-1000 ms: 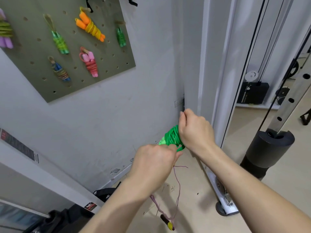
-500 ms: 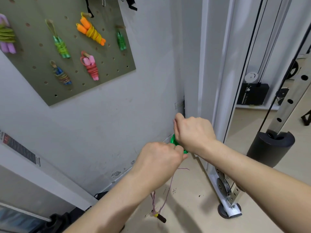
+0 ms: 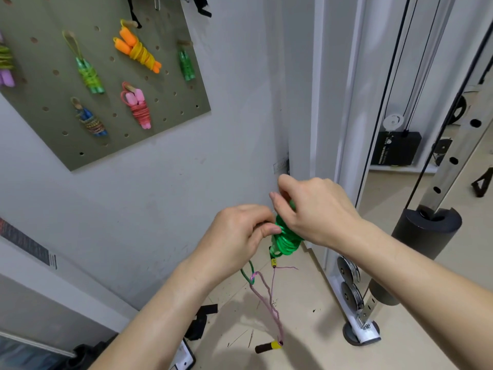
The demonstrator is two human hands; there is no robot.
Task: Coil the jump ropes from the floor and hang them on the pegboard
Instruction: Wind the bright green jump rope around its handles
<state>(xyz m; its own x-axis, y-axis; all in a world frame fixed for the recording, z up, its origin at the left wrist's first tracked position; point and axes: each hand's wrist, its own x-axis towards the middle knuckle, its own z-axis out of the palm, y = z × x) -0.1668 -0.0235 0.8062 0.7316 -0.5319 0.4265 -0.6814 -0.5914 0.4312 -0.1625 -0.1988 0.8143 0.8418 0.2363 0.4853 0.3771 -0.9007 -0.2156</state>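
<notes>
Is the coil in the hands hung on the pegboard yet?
No: the left hand and right hand hold the coil below the pegboard.

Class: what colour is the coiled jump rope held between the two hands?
The jump rope is bright green, clearest in the head view.

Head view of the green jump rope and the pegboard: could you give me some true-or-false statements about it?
1. Both the left hand and the right hand grip the green rope bundle. True.
2. The pegboard is bare. False: several coiled ropes hang on it.
3. A thin pink rope trails below the hands. True.
4. The orange rope hangs at the pegboard's bottom edge. False: it hangs near the top.
</notes>
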